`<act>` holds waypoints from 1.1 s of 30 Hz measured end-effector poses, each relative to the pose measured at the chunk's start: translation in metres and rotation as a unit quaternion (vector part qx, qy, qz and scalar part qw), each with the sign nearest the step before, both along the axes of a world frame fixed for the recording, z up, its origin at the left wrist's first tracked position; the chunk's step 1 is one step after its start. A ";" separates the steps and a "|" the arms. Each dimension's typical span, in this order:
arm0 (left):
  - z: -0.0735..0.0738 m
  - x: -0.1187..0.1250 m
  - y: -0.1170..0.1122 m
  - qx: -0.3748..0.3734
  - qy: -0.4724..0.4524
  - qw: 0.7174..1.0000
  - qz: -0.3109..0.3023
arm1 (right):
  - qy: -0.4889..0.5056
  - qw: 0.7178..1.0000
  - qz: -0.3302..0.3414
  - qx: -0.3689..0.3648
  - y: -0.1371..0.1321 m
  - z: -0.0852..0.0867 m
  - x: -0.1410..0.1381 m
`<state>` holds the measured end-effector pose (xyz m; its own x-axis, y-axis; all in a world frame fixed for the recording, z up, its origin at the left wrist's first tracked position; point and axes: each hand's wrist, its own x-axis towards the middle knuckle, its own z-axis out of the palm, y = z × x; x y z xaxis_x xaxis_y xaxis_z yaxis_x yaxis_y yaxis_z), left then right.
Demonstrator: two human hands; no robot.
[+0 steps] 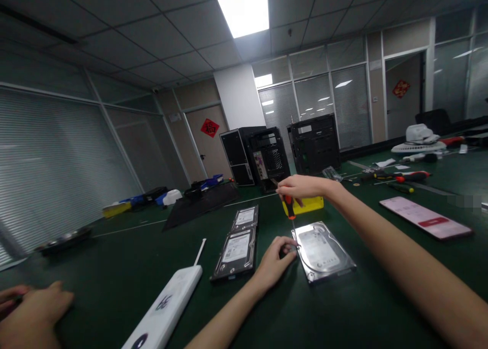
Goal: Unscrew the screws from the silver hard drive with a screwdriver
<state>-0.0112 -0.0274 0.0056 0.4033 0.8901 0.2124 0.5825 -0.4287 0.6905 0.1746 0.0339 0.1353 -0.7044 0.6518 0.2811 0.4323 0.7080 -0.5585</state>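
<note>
From my remote station I view a broad, flat, dark green tabletop [335, 318]. At its far side I see 3 black, box-shaped computer cases [314, 145]. Nearer, a long, white, slab-shaped plastic device [168, 303] lies left of 2 rectangular, dark-edged metal hard drives [237, 251]. The work item, a silver, rectangular metal hard drive [320, 250], lies flat, label up, right of that pair and just in front of a yellow, low, block-shaped plastic item [314, 205]. An orange-and-black, slim-handled screwdriver [290, 209] stands nearly upright at the silver drive's far left corner.

CAUTION: In my judgement, the screwdriver's tip could slip and scratch the cover if downward pressure slackens or the shaft leans. The silver drive could skid or turn if torque exceeds the restraint at its left edge. A slip toward that edge could strike the left hand [277, 260], which rests close to the tip.

I read the right hand [299, 187] as wrapped around the upper handle, wrist raised, forearm reaching in from the right. The left hand is low, fingers partly curled, fingertips at the drive's left edge; I cannot tell whether they pinch anything. Tip seating is too small to confirm.
</note>
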 end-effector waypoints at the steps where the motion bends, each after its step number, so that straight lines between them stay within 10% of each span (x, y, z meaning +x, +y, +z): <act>1: 0.000 0.000 0.000 0.000 0.001 1.000 -0.001 | 0.001 1.000 0.009 -0.009 0.000 0.000 0.001; 14: -0.004 -0.001 0.002 0.005 0.000 1.000 -0.005 | -0.098 0.972 -0.106 0.186 0.000 0.000 0.002; 33: -0.003 -0.001 0.000 0.009 0.000 1.000 -0.010 | -0.043 0.999 0.004 0.020 -0.004 0.005 0.005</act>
<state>-0.0119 -0.0270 0.0029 0.4213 0.8780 0.2274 0.5737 -0.4522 0.6829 0.1791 0.0301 0.1405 -0.7318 0.6359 0.2452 0.4720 0.7324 -0.4907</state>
